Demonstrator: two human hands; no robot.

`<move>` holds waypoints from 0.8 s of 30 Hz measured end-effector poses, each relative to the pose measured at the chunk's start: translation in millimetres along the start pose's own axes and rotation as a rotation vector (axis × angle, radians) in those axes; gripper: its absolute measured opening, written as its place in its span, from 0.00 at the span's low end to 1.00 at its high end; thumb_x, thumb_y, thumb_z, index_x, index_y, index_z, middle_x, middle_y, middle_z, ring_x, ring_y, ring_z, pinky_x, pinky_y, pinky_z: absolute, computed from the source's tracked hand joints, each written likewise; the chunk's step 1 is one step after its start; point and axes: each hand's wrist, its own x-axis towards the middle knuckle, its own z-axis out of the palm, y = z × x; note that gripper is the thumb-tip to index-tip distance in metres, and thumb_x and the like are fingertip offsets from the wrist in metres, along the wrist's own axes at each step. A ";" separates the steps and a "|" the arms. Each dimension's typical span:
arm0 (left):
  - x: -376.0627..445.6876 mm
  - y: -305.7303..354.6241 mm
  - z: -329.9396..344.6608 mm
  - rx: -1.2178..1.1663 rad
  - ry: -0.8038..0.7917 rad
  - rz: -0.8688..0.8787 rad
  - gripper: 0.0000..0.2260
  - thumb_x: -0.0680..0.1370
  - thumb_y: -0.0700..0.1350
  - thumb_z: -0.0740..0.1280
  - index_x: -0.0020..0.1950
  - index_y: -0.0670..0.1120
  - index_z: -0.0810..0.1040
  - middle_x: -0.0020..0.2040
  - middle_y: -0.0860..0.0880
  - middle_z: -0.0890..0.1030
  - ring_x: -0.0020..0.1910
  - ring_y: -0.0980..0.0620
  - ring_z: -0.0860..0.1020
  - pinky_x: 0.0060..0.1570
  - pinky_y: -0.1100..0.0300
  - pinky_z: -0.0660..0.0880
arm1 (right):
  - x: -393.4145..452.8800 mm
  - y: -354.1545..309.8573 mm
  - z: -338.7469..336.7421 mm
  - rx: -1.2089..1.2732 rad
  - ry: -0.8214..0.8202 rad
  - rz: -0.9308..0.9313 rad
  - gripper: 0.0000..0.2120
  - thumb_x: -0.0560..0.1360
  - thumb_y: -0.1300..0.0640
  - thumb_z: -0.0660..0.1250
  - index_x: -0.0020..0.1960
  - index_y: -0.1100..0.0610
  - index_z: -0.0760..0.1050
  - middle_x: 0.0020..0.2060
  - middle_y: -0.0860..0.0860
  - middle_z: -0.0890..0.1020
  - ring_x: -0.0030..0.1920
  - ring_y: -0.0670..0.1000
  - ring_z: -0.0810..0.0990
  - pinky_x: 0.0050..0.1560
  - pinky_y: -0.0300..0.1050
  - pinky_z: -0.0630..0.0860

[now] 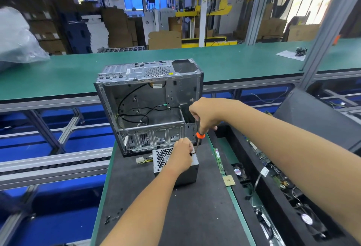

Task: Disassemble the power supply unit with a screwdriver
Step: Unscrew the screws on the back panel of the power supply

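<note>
A grey power supply unit (163,159) with a honeycomb grille on top stands on the dark mat, just in front of an open computer case (148,107). My left hand (182,155) lies on the unit's top right corner, its fingers curled at the screwdriver's tip. My right hand (205,116) grips the handle of a screwdriver (199,136) with an orange collar. The tool stands nearly upright, its tip at the unit's top right corner. A white connector with yellow wires (141,161) sticks out of the unit's left side.
Several small screws (112,218) lie on the mat at the front left. A green memory stick (219,161) and a CPU chip (229,180) rest along the mat's right edge. A bin on the right holds fans and circuit boards (277,193). A green conveyor (234,60) runs behind the case.
</note>
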 end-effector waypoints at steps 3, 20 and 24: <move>-4.1 -3.4 -7.0 -0.215 0.010 -0.095 0.13 0.75 0.30 0.53 0.39 0.47 0.64 0.36 0.49 0.67 0.32 0.52 0.62 0.27 0.63 0.61 | -2.5 -2.0 2.5 -0.047 -0.053 0.084 0.15 0.68 0.56 0.73 0.48 0.63 0.75 0.38 0.57 0.85 0.28 0.52 0.84 0.27 0.38 0.72; -78.1 -89.0 -88.4 -0.124 0.381 -0.270 0.10 0.77 0.39 0.65 0.39 0.50 0.77 0.35 0.57 0.76 0.34 0.58 0.73 0.31 0.67 0.65 | 57.3 -83.3 73.9 0.313 0.130 -0.178 0.08 0.81 0.54 0.56 0.51 0.58 0.69 0.44 0.54 0.74 0.39 0.54 0.74 0.40 0.50 0.72; -113.8 -132.3 -90.5 0.023 0.303 -0.351 0.10 0.78 0.36 0.63 0.44 0.45 0.82 0.43 0.51 0.75 0.43 0.54 0.73 0.43 0.63 0.68 | 72.7 -118.4 83.0 0.330 0.129 -0.266 0.10 0.81 0.53 0.56 0.53 0.59 0.70 0.45 0.54 0.73 0.42 0.54 0.73 0.42 0.50 0.69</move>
